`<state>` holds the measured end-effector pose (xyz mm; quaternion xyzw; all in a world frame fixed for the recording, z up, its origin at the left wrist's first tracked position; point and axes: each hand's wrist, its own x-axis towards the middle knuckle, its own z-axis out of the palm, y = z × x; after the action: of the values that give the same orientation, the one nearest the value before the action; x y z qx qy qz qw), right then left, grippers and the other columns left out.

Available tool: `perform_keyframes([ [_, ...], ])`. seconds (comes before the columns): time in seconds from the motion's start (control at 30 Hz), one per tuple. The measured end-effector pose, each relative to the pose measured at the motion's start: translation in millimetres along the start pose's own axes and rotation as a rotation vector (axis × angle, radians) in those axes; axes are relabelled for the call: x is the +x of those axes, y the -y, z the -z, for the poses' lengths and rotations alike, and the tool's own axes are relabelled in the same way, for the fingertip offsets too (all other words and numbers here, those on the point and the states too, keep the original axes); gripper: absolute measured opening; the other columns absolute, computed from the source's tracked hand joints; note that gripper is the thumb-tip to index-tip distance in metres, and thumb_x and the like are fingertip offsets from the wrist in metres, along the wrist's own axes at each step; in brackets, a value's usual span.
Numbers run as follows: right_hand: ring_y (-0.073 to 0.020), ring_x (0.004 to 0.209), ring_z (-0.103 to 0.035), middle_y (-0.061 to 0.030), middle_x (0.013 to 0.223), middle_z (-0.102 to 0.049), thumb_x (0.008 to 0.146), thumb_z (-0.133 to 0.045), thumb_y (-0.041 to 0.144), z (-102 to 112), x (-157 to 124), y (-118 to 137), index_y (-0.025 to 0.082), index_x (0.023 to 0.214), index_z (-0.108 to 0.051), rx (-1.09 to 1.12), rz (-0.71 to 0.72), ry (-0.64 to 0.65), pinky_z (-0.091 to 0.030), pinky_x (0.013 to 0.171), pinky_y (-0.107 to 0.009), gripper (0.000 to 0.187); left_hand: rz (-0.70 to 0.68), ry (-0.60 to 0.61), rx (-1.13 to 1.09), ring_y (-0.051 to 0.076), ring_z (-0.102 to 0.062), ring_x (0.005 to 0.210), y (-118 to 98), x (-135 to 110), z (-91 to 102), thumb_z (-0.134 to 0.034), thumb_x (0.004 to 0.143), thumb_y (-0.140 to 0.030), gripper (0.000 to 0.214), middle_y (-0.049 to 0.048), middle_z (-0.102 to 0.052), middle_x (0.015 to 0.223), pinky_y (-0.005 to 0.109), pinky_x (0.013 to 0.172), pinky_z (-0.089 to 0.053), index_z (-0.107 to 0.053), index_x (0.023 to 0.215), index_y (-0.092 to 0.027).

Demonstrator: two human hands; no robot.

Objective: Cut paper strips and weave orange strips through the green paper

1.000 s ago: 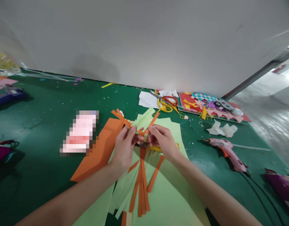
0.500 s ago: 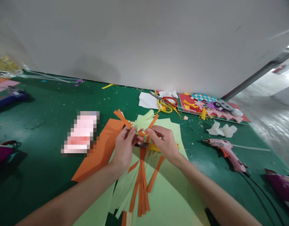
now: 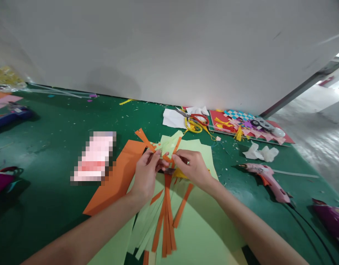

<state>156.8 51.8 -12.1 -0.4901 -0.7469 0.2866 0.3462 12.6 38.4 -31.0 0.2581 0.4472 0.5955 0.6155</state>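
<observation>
Orange strips [image 3: 143, 138] pinched in both hands

At far left, a clear bag [image 3: 6, 78] holds something yellow. My left hand [image 3: 146, 171] pinches the strips between thumb and forefinger, the other fingers loosely curled. The strips stand between my hands, over green sheets [image 3: 205, 221]. My right hand [image 3: 195, 167] pinches a strip against the thumb. At far right lies a purple packet [image 3: 329, 221], its contents hidden.

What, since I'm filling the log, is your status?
Right hand pinching orange strip. Left hand beside it, fingers bent. Close by: yellow object, partly hidden by right hand.
</observation>
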Motion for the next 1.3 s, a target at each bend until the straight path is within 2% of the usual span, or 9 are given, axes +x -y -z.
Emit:
perform_keyframes([
  [0.17,-0.0087,0.054,-0.029,0.0044,0.058,-0.035,0.088,-0.045,0.022,6.9,0.1,0.2,0.018,0.06,-0.034,-0.18,0.128,-0.024,-0.023,0.053,-0.024,0.03,0.017,0.003,0.001,0.009,-0.059,0.055,0.2,0.8,0.2,-0.07,0.075,-0.029,0.021,-0.0012,-0.061,0.065,0.018,0.048,-0.044,-0.055,0.077,-0.016],
  [0.37,-0.0089,0.054,-0.031,0.0041,0.059,-0.038,0.088,-0.047,0.022,6.2,0.2,2.5,0.018,0.061,-0.037,-0.157,0.103,-0.014,-0.024,0.053,-0.023,0.028,0.021,0.023,0.045,0.009,-0.058,0.053,-0.5,1.9,-0.2,-0.068,0.077,-0.029,0.02,-0.0021,-0.061,0.062,0.018,0.049,-0.045,-0.053,0.077,-0.016],
  [0.47,-0.0089,0.054,-0.035,0.0033,0.058,-0.044,0.087,-0.049,0.024,5.3,0.5,5.1,0.017,0.061,-0.044,-0.093,0.061,-0.039,-0.027,0.053,-0.023,0.028,0.018,0.039,0.057,0.009,-0.059,0.054,-1.3,1.2,0.9,-0.068,0.077,-0.03,0.019,-0.003,-0.06,0.059,0.018,0.049,-0.045,-0.054,0.078,-0.016],
  [0.67,-0.0097,0.052,-0.04,0.0013,0.059,-0.052,0.085,-0.052,0.035,4.3,0.3,6.8,0.016,0.066,-0.056,0.099,-0.161,-0.039,-0.03,0.049,-0.023,0.027,0.028,0.032,0.088,0.01,-0.058,0.053,-2.6,-0.3,1.4,-0.068,0.076,-0.033,0.02,-0.0052,-0.055,0.056,0.019,0.048,-0.045,-0.055,0.076,-0.017],
  [0.9,-0.0091,0.048,-0.041,0.0029,0.049,-0.047,0.087,-0.048,0.039,0.7,0.7,7.3,0.018,0.054,-0.046,0.164,-0.258,-0.062,-0.031,0.049,-0.022,0.04,0.017,0.056,0.14,0.011,-0.058,0.054,0.4,1.1,3.7,-0.064,0.079,-0.035,0.023,-0.0022,-0.061,0.055,0.02,0.052,-0.045,-0.051,0.07,-0.018],
  [1.03,-0.0086,0.047,-0.044,0.0026,0.047,-0.051,0.088,-0.047,0.039,2.7,2.0,8.0,0.017,0.051,-0.047,0.257,-0.312,0.039,-0.034,0.051,-0.021,0.043,0.009,0.062,0.152,0.012,-0.059,0.055,1.5,1.2,4.2,-0.065,0.078,-0.036,0.024,-0.0016,-0.061,0.056,0.02,0.052,-0.045,-0.052,0.071,-0.018],
  [1.2,-0.0074,0.045,-0.043,0.0029,0.048,-0.053,0.085,-0.053,0.042,6.0,1.8,2.5,0.016,0.054,-0.051,0.385,-0.38,0.185,-0.032,0.047,-0.02,0.04,-0.024,0.075,0.136,0.011,-0.057,0.054,-0.3,1.0,2.7,-0.067,0.076,-0.035,0.025,-0.0038,-0.057,0.056,0.02,0.051,-0.044,-0.05,0.068,-0.018],
  [1.3,-0.0066,0.043,-0.041,0.0037,0.048,-0.053,0.081,-0.057,0.044,6.8,0.8,-0.1,0.016,0.058,-0.055,0.423,-0.403,0.214,-0.03,0.045,-0.02,0.036,-0.042,0.098,0.153,0.01,-0.055,0.054,-1.2,0.1,2.1,-0.067,0.076,-0.035,0.029,-0.0043,-0.055,0.055,0.02,0.05,-0.044,-0.047,0.064,-0.018],
])
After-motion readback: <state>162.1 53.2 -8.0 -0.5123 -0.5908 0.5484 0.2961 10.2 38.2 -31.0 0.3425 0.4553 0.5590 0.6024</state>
